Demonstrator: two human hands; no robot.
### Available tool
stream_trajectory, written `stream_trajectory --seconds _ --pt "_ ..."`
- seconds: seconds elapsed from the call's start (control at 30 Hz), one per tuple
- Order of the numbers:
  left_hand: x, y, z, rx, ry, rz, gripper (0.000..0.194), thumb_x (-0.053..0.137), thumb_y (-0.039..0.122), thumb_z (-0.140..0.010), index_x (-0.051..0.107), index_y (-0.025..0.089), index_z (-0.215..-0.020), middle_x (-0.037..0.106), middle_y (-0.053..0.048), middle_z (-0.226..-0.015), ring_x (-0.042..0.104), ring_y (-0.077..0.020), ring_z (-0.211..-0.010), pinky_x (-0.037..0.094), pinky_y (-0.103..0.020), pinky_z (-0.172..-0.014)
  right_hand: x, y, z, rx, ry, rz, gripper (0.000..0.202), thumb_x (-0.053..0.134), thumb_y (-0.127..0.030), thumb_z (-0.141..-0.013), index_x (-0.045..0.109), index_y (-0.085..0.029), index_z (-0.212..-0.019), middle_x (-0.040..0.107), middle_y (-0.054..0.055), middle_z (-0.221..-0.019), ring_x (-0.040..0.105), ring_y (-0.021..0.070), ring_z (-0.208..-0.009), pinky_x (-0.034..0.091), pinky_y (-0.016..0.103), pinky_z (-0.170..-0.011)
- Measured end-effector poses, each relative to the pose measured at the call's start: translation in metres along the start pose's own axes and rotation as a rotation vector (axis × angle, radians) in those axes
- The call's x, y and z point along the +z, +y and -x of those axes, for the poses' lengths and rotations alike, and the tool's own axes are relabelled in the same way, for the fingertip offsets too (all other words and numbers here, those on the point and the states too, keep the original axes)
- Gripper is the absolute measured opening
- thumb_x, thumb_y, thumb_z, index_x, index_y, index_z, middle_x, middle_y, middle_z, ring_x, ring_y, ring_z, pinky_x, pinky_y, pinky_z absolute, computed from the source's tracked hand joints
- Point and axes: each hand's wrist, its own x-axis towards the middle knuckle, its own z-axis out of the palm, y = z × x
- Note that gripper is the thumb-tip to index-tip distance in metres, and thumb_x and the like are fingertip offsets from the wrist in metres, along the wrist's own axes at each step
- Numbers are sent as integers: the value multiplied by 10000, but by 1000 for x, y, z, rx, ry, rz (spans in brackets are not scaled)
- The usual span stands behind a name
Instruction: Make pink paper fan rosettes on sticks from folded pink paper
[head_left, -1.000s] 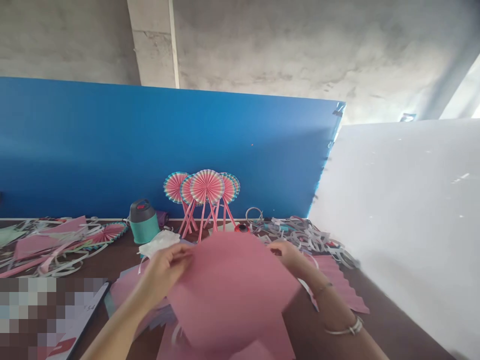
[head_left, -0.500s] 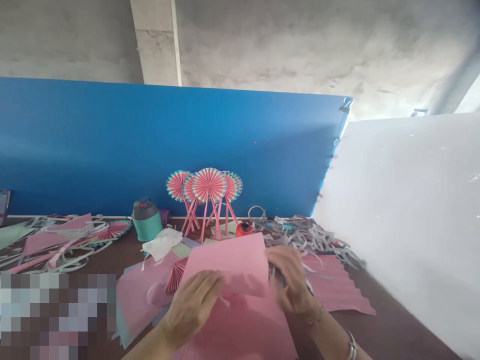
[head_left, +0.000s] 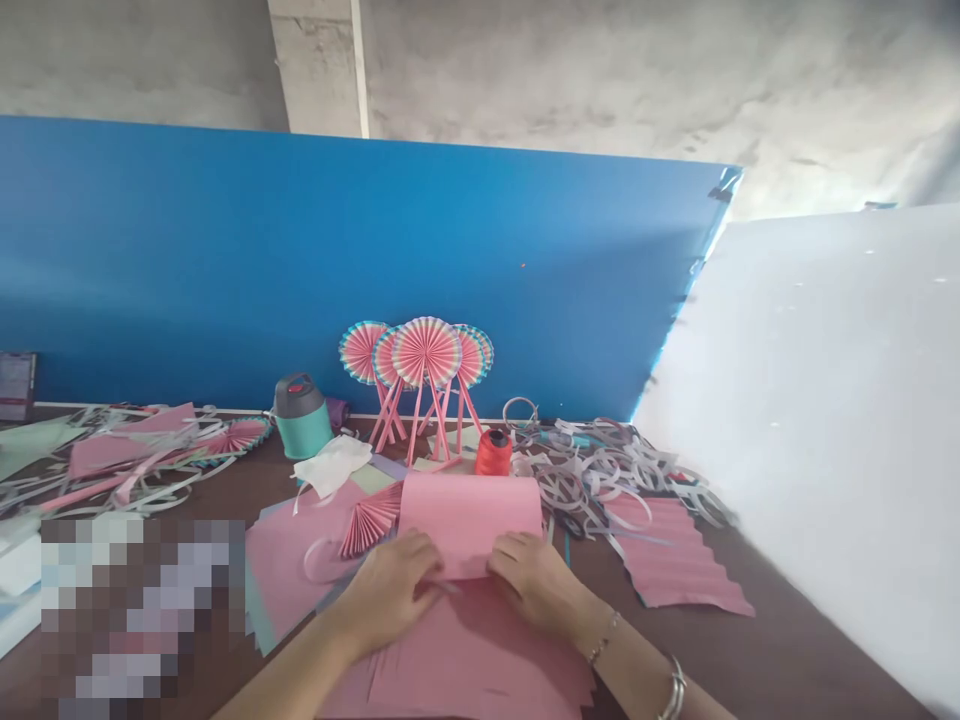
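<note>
Fingers (head_left: 421,548) of the left hand (head_left: 388,592) and of the right hand (head_left: 538,582) are bent, close together, and rest on the near edge of a curled pink sheet (head_left: 471,512); whether the thumbs pinch it from beneath, I cannot tell. With that sheet as the clock's centre, the hands come in from eight and four. A bracelet (head_left: 604,640) and a bangle (head_left: 676,688) circle the right wrist. At six, under the hands, a pink stack (head_left: 487,665) lies on the brown worktop (head_left: 652,665). At nine, a pleated piece (head_left: 367,525) sits just beside the sheet, partly over a paper pile (head_left: 296,545). Between three and four lies a rippled sheet (head_left: 679,560). Just past the far edge, a red spool (head_left: 493,456) stands upright near half past twelve. Loose strips (head_left: 600,468) tangle at two. At ten come a crumpled white piece (head_left: 331,466), then a green flask (head_left: 304,430). Round fans (head_left: 426,352) stand between eleven and twelve, before a blue panel (head_left: 450,230).
</note>
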Motion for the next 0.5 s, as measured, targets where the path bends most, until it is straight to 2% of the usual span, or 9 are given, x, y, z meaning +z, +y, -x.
stream_trajectory --seconds 0.07,0.13,0.23,0.33,0.43,0.5 --pt "-2 -8 0 -74 62 16 414 518 116 -728 521 229 -1126 573 -68 -1147 496 -229 -1097 393 -381 -928 -3 2 1 53 92 -19 151 441 -100 -798 566 -180 -767 598 43 -772 514 166 -710 350 278 -643" --pt "0 -19 1 -175 94 19 606 479 58 -677 428 233 -1254 501 -84 -1274 420 -245 -1205 330 -431 -996 -6 3 1 148 200 -57 166 422 -99 -807 564 -178 -774 594 44 -756 523 165 -706 359 271 -641" --pt "6 -34 0 -270 85 52 551 445 72 -699 454 201 -1234 554 -104 -1214 489 -252 -1133 361 -439 -961 -11 6 1 310 366 -102 160 411 -126 -820 547 -183 -758 569 29 -693 521 155 -657 372 261 -625" --pt "7 -42 -2 -268 172 73 484 385 62 -736 489 202 -1187 594 -95 -1150 539 -240 -1049 387 -429 -922 -15 9 3 442 580 -126 140 424 -181 -844 521 -194 -744 537 22 -663 510 153 -623 385 262 -601" --pt "-1 -47 -6 -300 289 106 409 342 79 -781 526 213 -1121 630 -73 -1029 584 -220 -933 429 -396 -850 -16 14 6 402 843 -152 72 462 -166 -841 513 -198 -801 536 35 -717 527 166 -678 419 279 -622" --pt "-9 -53 -7 -396 396 94 368 347 122 -805 528 200 -1115 631 -74 -979 592 -220 -884 449 -384 -813 -18 15 9 315 984 -133 84 479 -129 -829 513 -197 -865 537 47 -766 533 178 -722 435 300 -640"
